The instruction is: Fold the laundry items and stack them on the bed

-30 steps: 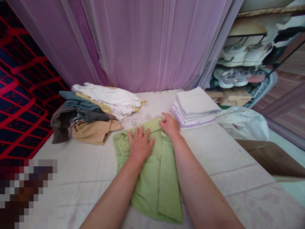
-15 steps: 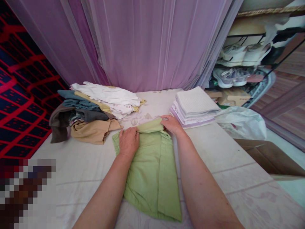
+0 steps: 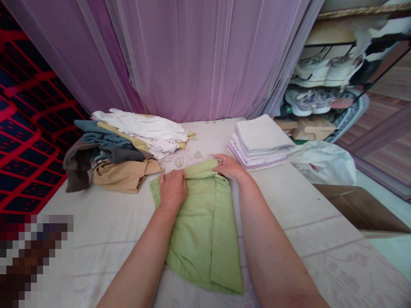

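Note:
A light green garment [image 3: 199,226] lies on the sheet in front of me, its far edge turned over into a narrow band. My left hand [image 3: 172,186] is at the far left of it, fingers curled over the folded edge. At the far right corner, my right hand [image 3: 228,167] pinches the band between thumb and fingers. The garment's near end spreads flat between my forearms, with a long straight strip along its right side. The fingertips of my left hand are partly hidden by the hand itself.
Loosely piled clothes [image 3: 128,141] lie at the back left. A stack of folded white and lilac cloths [image 3: 261,141] is at the back right. Beyond the bed's right edge are a plastic bag [image 3: 327,162], a cardboard box [image 3: 359,207] and a shoe rack with shoes [image 3: 311,102]. A purple curtain [image 3: 186,60] hangs behind.
The view has shifted slightly. Both hands stay at the garment's far edge, and the turned-over band looks a little smoother near my right hand.

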`<state>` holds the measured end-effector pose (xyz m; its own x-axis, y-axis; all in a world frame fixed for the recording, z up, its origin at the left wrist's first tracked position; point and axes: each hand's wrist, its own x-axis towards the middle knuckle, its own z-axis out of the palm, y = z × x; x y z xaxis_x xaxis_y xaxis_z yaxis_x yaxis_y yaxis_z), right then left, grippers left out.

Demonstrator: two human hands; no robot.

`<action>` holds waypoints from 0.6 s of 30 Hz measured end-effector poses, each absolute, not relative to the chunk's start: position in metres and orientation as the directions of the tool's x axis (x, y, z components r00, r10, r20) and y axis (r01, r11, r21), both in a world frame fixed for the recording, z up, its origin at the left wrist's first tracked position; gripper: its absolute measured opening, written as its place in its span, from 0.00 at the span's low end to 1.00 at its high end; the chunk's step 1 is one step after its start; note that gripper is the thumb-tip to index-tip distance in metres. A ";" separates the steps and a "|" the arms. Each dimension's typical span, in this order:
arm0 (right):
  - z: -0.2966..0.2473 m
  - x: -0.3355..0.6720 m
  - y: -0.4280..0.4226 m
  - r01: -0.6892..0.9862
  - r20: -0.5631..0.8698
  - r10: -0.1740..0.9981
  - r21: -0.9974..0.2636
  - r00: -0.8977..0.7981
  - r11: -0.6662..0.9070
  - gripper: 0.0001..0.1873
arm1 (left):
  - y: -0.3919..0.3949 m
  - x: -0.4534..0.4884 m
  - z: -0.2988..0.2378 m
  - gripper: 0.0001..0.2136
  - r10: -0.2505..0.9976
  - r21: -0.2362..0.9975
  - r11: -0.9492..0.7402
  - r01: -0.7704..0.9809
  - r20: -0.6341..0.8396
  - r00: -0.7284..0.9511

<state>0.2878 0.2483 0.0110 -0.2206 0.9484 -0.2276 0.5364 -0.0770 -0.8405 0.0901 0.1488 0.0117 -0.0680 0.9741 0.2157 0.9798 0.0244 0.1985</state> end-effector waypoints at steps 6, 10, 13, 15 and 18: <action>0.007 0.289 0.249 0.577 -0.226 0.951 -0.814 -0.212 -0.065 0.33 | 0.148 0.089 0.012 0.10 0.978 0.235 -0.011 0.972 0.207 -0.039; 0.008 0.291 0.248 0.688 -0.182 0.959 -0.725 -0.219 0.020 0.32 | 0.148 0.090 0.011 0.10 0.982 0.239 0.007 0.971 0.183 -0.052; 0.013 0.291 0.246 0.731 -0.168 0.962 -0.681 -0.213 0.043 0.31 | 0.148 0.091 0.012 0.11 0.982 0.241 0.026 0.970 0.174 -0.070; 0.016 0.291 0.244 0.760 -0.160 0.966 -0.648 -0.204 0.053 0.30 | 0.148 0.092 0.013 0.11 0.983 0.249 0.010 0.969 0.174 -0.055; 0.021 0.289 0.242 0.809 -0.161 0.969 -0.585 -0.189 0.060 0.30 | 0.147 0.093 0.014 0.12 0.983 0.263 -0.076 0.962 0.181 0.028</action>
<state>0.2892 0.2420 0.0208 -0.1888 0.9687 -0.1609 0.8088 0.0605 -0.5849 0.0929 0.1472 0.0136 0.0279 0.9832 0.1806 0.9618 -0.0756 0.2631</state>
